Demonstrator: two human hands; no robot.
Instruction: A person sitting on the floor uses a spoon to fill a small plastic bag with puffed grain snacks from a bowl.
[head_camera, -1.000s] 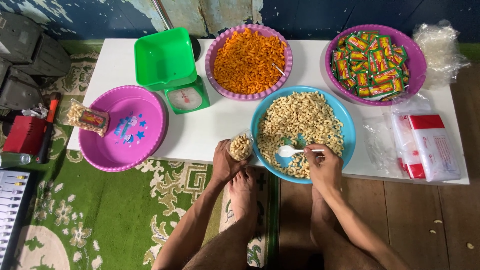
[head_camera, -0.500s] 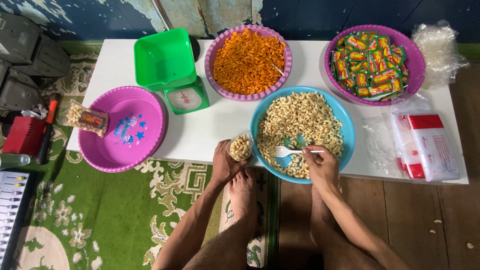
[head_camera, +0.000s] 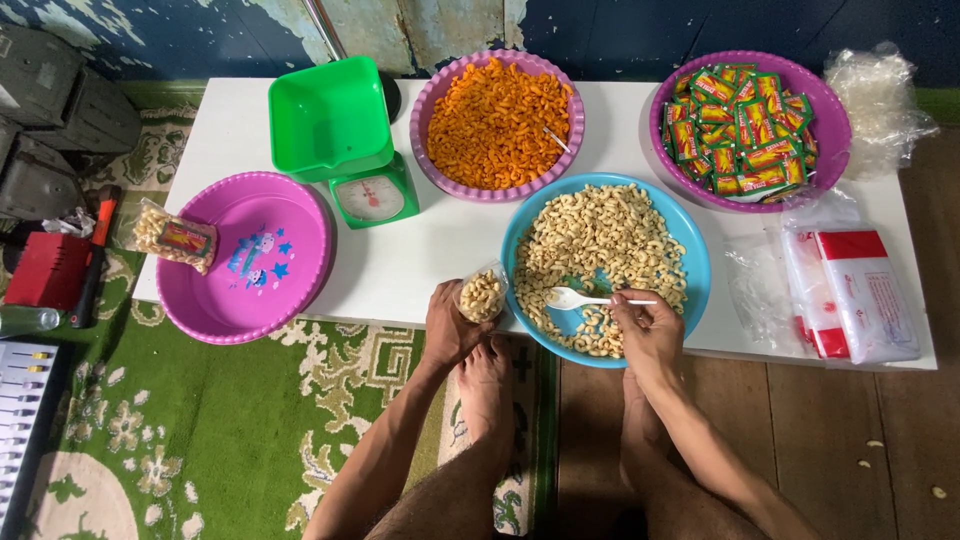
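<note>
- White plastic spoon (head_camera: 578, 298), one only, is pinched by its handle in the right hand (head_camera: 650, 335); its long axis runs nearly level, left to right, with the bowl pointing left, away from the fingers, over the blue basin (head_camera: 690, 245).
- Pale curled snacks (head_camera: 600, 240) lie heaped in that basin, just above the right hand; the spoon's bowl looks to rest among them, though whether it carries any is hard to tell.
- One small clear bag (head_camera: 481, 293), partly filled with the same pale snacks, stands mouth up in the closed grip of the left hand (head_camera: 450, 325), just left of the blue basin's rim.
- Three purple or pink basins in all: one well left of the left hand, the pink basin (head_camera: 300, 250), bare inside; one above it holding orange snacks (head_camera: 497, 120); one up and right of the right hand holding small red and green sachets (head_camera: 745, 130).
- One green scale (head_camera: 345, 140) with a square tray stands up and left of the left hand.
- One filled, sealed snack packet (head_camera: 175, 237) lies at the far left edge of the pink basin.
- Right of the right hand lie flat clear bags (head_camera: 850, 290) on the white table (head_camera: 420, 260).
</note>
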